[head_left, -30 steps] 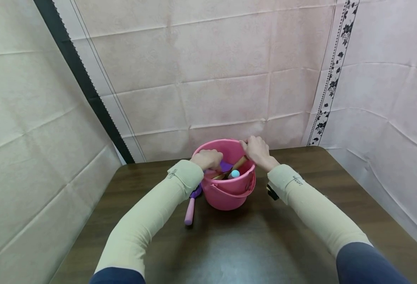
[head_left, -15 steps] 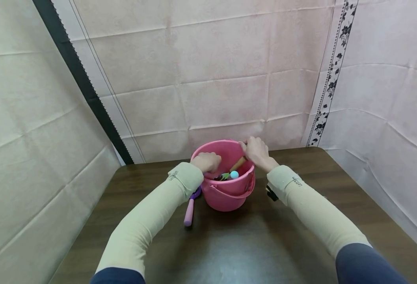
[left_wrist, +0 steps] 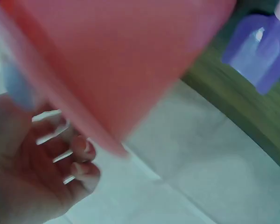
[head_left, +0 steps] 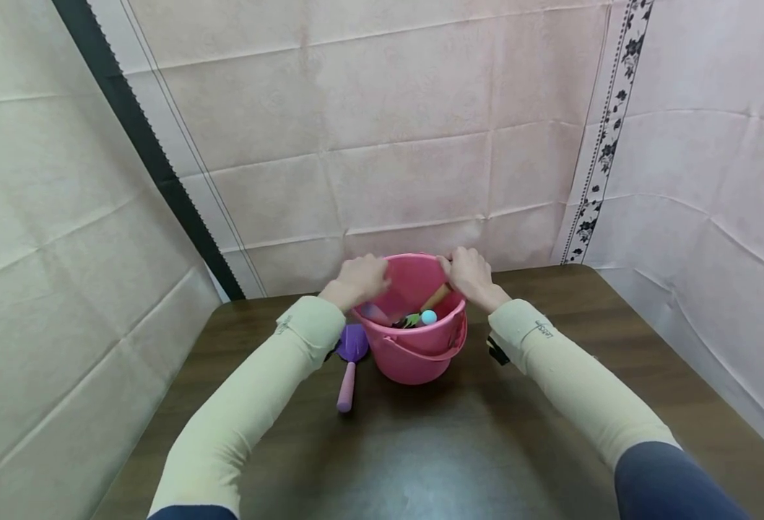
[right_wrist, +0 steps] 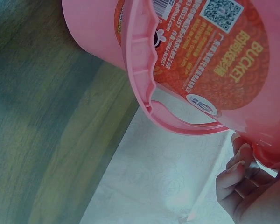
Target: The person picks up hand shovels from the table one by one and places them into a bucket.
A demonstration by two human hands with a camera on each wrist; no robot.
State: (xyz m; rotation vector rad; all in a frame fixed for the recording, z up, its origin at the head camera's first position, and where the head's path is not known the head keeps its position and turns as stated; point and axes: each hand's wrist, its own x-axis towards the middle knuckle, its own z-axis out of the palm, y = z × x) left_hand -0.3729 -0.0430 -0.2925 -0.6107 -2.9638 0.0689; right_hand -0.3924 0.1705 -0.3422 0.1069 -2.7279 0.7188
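A pink bucket point(head_left: 414, 357) stands upright near the table's back edge. My right hand point(head_left: 469, 278) grips its right rim; in the right wrist view its curled fingers point(right_wrist: 238, 161) lie against the wall. Over the left rim, my left hand point(head_left: 359, 278) has curled fingers and holds a blurred bluish-purple thing point(head_left: 375, 313) reaching down inside. The left wrist view shows this blue-grey thing point(left_wrist: 17, 86) beside the hand; its kind is unclear. Inside the bucket lie a brown wooden-looking handle point(head_left: 437, 297), a light-blue round end point(head_left: 428, 317) and a small green piece point(head_left: 412, 319).
A purple toy shovel point(head_left: 352, 345) with a pink handle lies on the dark wooden table point(head_left: 421, 462), just left of the bucket. The bucket's pink carrying handle point(head_left: 430, 355) hangs down in front. Pale cloth point(head_left: 414, 180) hangs behind and at both sides.
My left hand has moved up and left, out of the bucket's opening, bringing the bluish-purple thing with it. More of the purple shovel shows. My right hand keeps its place on the rim.
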